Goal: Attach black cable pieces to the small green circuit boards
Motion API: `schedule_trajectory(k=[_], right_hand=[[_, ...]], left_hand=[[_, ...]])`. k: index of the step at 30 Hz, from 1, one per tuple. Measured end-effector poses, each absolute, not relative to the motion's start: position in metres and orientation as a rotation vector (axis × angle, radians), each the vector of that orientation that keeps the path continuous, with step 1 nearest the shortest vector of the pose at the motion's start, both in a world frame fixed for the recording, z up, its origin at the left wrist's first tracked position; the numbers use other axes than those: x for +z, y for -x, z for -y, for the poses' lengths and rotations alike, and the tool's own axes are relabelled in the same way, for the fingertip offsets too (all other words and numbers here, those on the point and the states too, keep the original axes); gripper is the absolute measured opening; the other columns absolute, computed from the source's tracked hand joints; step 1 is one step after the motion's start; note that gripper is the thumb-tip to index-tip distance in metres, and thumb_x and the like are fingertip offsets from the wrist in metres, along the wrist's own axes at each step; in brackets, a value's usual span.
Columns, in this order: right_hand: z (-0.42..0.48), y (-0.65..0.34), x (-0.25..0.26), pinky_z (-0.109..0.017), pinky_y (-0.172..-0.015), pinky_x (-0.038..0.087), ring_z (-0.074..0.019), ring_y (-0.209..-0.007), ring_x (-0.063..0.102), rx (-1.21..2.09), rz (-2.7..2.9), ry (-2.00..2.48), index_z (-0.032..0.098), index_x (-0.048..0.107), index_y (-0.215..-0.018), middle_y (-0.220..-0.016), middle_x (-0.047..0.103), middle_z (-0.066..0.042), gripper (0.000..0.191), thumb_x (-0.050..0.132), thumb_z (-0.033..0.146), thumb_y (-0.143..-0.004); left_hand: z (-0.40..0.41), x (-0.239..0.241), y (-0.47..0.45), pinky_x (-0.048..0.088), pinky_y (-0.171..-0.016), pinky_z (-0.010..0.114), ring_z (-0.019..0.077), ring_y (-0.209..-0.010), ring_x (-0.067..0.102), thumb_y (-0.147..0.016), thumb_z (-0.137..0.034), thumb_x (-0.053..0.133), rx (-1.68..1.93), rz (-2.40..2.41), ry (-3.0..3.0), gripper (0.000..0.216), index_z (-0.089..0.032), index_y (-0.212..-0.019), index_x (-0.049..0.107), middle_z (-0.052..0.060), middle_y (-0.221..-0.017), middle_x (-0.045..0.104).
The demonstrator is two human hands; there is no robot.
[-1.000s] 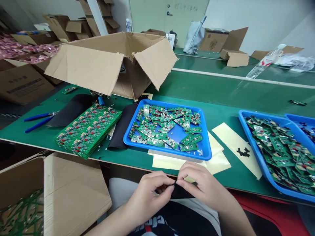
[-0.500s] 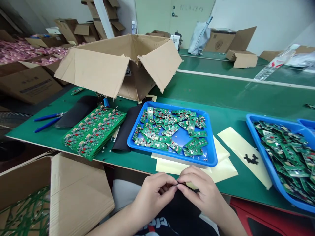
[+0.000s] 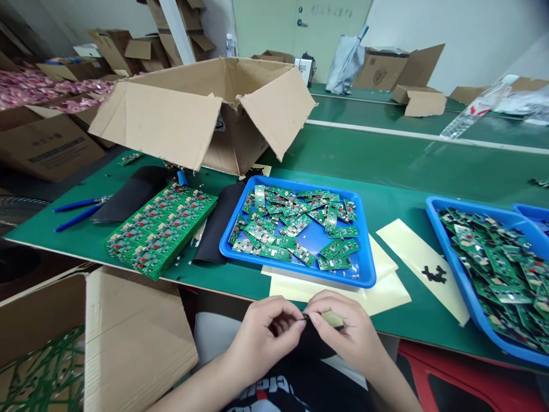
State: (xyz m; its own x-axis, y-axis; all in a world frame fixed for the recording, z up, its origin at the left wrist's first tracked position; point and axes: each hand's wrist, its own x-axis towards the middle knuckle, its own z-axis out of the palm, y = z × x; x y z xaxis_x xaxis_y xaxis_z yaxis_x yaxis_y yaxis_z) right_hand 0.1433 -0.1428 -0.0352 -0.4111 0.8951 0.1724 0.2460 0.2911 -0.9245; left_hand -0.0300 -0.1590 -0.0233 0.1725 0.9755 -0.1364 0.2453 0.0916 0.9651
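My left hand (image 3: 271, 332) and my right hand (image 3: 345, 329) meet fingertip to fingertip, just off the table's front edge. A small black piece (image 3: 305, 317) is pinched between thumb and forefinger of each; most of it is covered, and its exact kind cannot be made out. Beyond them, a blue tray (image 3: 368, 257) holds many small green circuit boards (image 3: 295, 225). Pale yellow sheets (image 3: 300, 288) lie partly under that tray. To the right, another yellow sheet (image 3: 397, 243) carries several small black pieces (image 3: 434, 274).
Stacked green board panels (image 3: 163, 229) and blue-handled pliers (image 3: 81, 212) lie at left. A large open carton (image 3: 163, 123) stands behind the tray; another carton (image 3: 137, 343) sits low at left. A second blue tray (image 3: 461, 292) of boards is at right, a plastic bottle (image 3: 476, 109) farther back.
My fingers have shifted slightly around the small black piece, and a little more of it shows. The whole view has moved a little; the objects on the table stay in place.
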Motion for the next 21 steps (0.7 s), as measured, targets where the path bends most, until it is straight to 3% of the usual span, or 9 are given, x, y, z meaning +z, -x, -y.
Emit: schedule_trajectory(k=[4,9,13,21], right_hand=[[0.1437,-0.1418,-0.0324,-0.027,-0.072,0.055,-0.0183,-0.082,0.066,0.987,1.808,1.052,0.02,0.068,-0.094,-0.087,0.069,-0.006,0.014,0.056,0.022,-0.086],[0.1458,-0.1354,-0.0356,-0.028,-0.071,0.055,-0.0181,-0.079,0.066,0.808,1.833,1.04,0.02,0.065,-0.097,-0.086,0.069,-0.006,0.015,0.054,0.019,-0.086],[0.146,-0.1338,-0.0393,-0.03,-0.071,0.055,-0.0175,-0.079,0.066,0.741,1.826,1.062,0.021,0.056,-0.117,-0.087,0.069,-0.005,0.029,0.053,0.019,-0.088],[0.1405,-0.1346,-0.0356,-0.03,-0.066,0.052,-0.0168,-0.075,0.062,0.561,1.965,0.919,0.017,0.063,-0.091,-0.082,0.066,-0.007,0.015,0.054,0.007,-0.086]], left_hand=[[0.1574,-0.0223,0.0316,0.045,-0.054,0.019,0.0118,-0.057,0.056,-0.073,-0.026,0.066,0.921,-1.273,-1.112,0.01,-0.016,-0.075,0.066,0.002,-0.065,0.064],[0.1567,-0.0259,0.0336,0.047,-0.061,0.021,0.0136,-0.065,0.059,-0.075,-0.028,0.065,0.938,-1.227,-1.103,0.014,-0.017,-0.083,0.07,0.004,-0.076,0.068],[0.157,-0.0265,0.0347,0.047,-0.059,0.021,0.0123,-0.063,0.057,-0.074,-0.028,0.064,0.936,-1.258,-1.098,0.014,-0.016,-0.081,0.068,0.003,-0.073,0.066],[0.1562,-0.0266,0.0335,0.047,-0.057,0.02,0.0113,-0.061,0.056,-0.075,-0.026,0.06,0.894,-1.306,-1.16,0.013,-0.016,-0.081,0.065,0.001,-0.068,0.063]])
